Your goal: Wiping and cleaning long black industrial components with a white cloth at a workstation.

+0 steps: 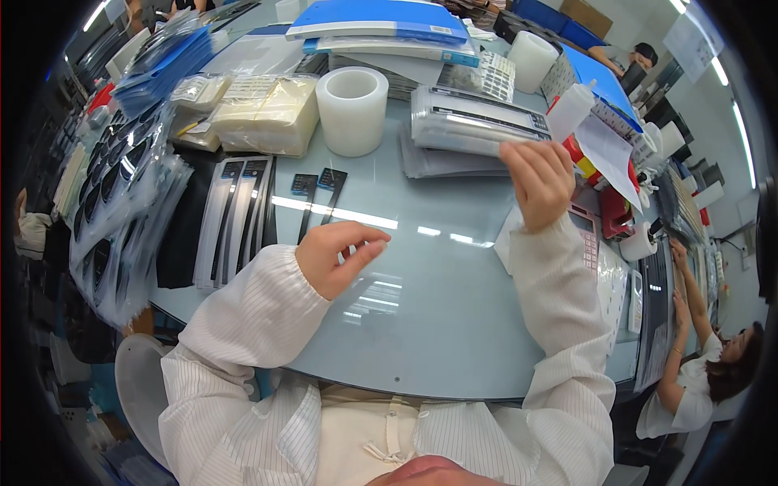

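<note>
My right hand [541,182] reaches forward to the near right corner of a stack of flat panels [470,121]. These panels have clear film and black printed borders. Its fingers are bent and pressed together on the top panel's edge; the thumb is mostly hidden. My left hand [336,257] hovers over the glossy table [429,324], empty, with thumb and fingers slightly apart. Just beyond it lie two narrow black strips [328,190]. To its left is a row of long panels with silvery faces [243,190].
A clear film roll [351,113] stands beside wrapped cream packs [263,117]. Blue folders [377,23] are piled at the back. Filmed black sheets [121,202] hang over the left edge. A pink calculator [583,231] and white bottle [571,109] are right; another person [689,373] works there.
</note>
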Action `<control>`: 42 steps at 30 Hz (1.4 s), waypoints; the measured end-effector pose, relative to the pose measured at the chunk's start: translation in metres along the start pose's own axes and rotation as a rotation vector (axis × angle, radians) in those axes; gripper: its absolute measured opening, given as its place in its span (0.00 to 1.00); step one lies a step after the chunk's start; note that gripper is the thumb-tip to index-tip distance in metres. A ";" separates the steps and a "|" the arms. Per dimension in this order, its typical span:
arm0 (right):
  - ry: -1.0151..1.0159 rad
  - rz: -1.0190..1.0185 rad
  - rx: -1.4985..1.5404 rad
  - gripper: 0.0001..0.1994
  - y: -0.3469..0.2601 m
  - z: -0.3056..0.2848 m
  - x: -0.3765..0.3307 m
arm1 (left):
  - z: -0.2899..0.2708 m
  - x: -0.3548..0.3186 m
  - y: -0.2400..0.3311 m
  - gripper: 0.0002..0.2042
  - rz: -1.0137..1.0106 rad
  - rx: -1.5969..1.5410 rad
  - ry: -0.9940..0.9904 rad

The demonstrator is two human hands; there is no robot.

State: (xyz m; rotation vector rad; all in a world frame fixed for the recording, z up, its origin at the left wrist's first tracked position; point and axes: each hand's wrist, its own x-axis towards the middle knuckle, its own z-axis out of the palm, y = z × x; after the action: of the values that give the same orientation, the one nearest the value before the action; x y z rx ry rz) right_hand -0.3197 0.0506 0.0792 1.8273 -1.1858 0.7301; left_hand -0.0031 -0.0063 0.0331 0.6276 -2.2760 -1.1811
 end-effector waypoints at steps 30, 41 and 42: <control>-0.225 0.749 0.054 0.15 -0.041 -0.021 -0.102 | 0.024 -0.007 -0.041 0.15 -0.442 -0.858 0.090; -0.451 0.325 0.291 0.35 -0.155 -0.003 0.011 | 0.034 -0.011 -0.054 0.15 -0.448 -1.027 0.016; -0.554 0.315 0.368 0.41 -0.164 -0.004 0.008 | 0.033 -0.012 -0.058 0.15 -0.450 -1.022 0.019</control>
State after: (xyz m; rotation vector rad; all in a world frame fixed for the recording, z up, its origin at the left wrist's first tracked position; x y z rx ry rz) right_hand -0.1654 0.0869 0.0349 2.2634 -1.8247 0.6635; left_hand -0.0048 -0.0086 -0.0345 0.7050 -1.2241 -2.2573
